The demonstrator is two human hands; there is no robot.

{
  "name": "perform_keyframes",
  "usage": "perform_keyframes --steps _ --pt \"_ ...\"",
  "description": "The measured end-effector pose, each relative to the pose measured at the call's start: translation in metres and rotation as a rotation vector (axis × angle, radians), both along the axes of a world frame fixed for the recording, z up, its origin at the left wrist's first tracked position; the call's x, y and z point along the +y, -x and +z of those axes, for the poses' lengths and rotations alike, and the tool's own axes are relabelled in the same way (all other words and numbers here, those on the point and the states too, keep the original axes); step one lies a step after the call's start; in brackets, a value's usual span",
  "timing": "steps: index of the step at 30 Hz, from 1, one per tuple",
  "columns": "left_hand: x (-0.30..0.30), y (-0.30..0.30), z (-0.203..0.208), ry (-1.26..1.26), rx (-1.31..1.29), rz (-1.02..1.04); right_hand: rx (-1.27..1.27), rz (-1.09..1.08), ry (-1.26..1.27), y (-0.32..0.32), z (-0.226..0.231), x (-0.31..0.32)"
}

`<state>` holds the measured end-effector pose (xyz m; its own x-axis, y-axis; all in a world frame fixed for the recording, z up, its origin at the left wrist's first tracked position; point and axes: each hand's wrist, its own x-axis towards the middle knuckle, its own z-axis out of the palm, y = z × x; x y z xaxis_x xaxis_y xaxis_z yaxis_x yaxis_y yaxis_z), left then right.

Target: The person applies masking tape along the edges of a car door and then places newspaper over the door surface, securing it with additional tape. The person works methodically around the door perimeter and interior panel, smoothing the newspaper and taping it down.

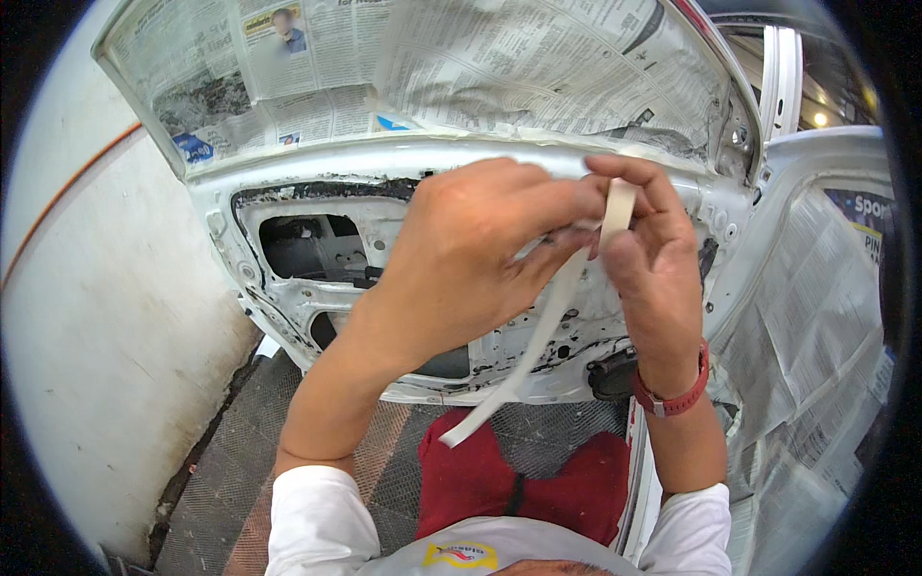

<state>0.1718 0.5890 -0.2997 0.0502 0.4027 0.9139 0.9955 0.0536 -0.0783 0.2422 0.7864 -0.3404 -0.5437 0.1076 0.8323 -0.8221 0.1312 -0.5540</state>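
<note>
Both my hands are raised in front of a white car door (538, 158) with its inner panel bare. My right hand (658, 235) is closed around a narrow roll of cream masking tape (619, 206), seen edge-on between thumb and fingers. Right beside it, my left hand (480, 240) pinches at the tape, its fingertips close against the roll. From between the hands a strip of masking tape (538, 350) hangs loose, its free end over my red trousers. The exact grip of the left fingertips is partly hidden and slightly blurred.
Newspaper (461, 72) masks the door's window area. More newspaper (797, 326) covers the car body on the right. A stained white wall (86, 336) with an orange line stands at left. Patterned matting (230, 461) lies on the floor below. The door panel has open cutouts (307, 248).
</note>
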Motion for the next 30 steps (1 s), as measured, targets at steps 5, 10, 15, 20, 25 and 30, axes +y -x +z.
perform_keyframes --steps 5,10,15,20,25,30 --pt "-0.015 0.019 0.008 -0.336 -0.236 -0.099 -0.308 -0.149 -0.114 0.001 0.025 -0.013" --pt "-0.049 0.088 -0.002 -0.886 -0.344 -0.135 -0.075 -0.562 -0.48 0.015 0.079 -0.002" --pt "-0.039 0.143 -0.021 -0.93 -0.521 -0.105 0.54 -0.968 -0.9 0.049 0.161 -0.029" --pt "-0.03 0.156 -0.021 -0.883 -0.491 0.257 0.845 -1.246 -0.947 0.095 0.185 -0.076" --pt "-0.036 0.162 -0.01 -0.865 -0.417 0.47 0.84 -1.219 -1.003 0.106 0.202 -0.097" --pt "-0.039 0.167 0.0 -0.847 -0.428 0.469 0.826 -1.306 -1.06 0.117 0.208 -0.099"
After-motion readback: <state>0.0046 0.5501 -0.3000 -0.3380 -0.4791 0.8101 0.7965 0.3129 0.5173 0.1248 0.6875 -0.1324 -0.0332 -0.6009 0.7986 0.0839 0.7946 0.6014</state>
